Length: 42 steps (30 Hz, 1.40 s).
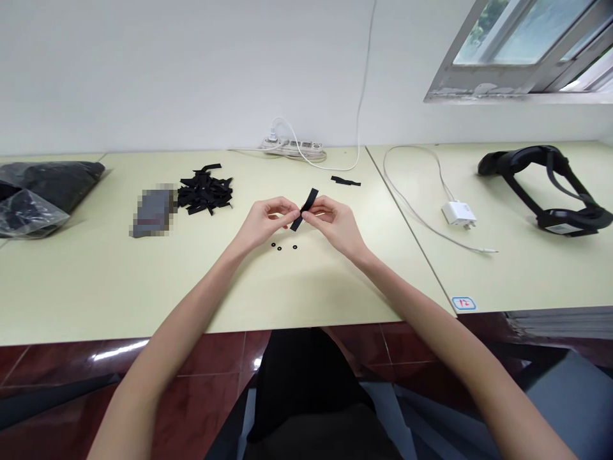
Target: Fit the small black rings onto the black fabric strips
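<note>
Both hands meet over the middle of the table, pinching one short black fabric strip (311, 197) that slants between them. My left hand (268, 220) grips its middle from the left, fingers closed. From the right, my right hand (334, 222) pinches the same spot with thumb and fingers. Whether something small sits at the pinch point is hidden by the fingertips. Just below the hands lie three small black rings (280, 248). Left of my left hand is a heap of similar black strips (205, 191). Beyond my right hand lie some more black strips (345, 181).
A clear plastic bag with dark contents (52, 195) lies far left, near a blurred-out grey object (153, 213). A power strip (297, 148) rests against the wall. To the right are a white charger (458, 213) with its cable and a black headset (546, 182).
</note>
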Available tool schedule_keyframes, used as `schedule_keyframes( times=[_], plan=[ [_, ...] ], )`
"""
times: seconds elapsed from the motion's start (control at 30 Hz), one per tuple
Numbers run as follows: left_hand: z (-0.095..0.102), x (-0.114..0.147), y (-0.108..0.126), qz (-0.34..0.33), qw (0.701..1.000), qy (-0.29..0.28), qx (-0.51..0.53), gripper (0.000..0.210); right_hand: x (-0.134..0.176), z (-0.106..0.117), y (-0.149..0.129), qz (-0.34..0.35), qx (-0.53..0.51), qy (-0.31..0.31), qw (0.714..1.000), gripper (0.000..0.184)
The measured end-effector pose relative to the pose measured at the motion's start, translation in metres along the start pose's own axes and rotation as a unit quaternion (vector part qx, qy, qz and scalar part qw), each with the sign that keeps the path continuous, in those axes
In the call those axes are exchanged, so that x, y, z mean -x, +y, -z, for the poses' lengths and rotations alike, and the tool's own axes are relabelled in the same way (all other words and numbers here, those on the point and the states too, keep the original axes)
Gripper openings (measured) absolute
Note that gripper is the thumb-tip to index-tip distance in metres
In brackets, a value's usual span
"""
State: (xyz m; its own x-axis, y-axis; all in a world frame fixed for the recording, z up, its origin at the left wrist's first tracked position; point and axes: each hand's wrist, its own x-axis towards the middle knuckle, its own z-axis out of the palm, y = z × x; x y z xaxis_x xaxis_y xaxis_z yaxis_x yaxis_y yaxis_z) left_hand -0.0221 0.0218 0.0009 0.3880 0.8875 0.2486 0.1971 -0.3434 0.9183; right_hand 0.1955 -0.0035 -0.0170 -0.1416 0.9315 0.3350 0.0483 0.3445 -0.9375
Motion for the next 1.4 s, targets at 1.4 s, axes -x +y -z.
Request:
schedule_keyframes(
  times=[1.4],
  plan=[
    [0.0003, -0.0022, -0.0036, 0.031, 0.998, -0.038, 0.041, 0.046, 0.0008, 0.0010, -0.0035, 0.038, 0.042, -0.019, 0.998, 0.035]
  ],
)
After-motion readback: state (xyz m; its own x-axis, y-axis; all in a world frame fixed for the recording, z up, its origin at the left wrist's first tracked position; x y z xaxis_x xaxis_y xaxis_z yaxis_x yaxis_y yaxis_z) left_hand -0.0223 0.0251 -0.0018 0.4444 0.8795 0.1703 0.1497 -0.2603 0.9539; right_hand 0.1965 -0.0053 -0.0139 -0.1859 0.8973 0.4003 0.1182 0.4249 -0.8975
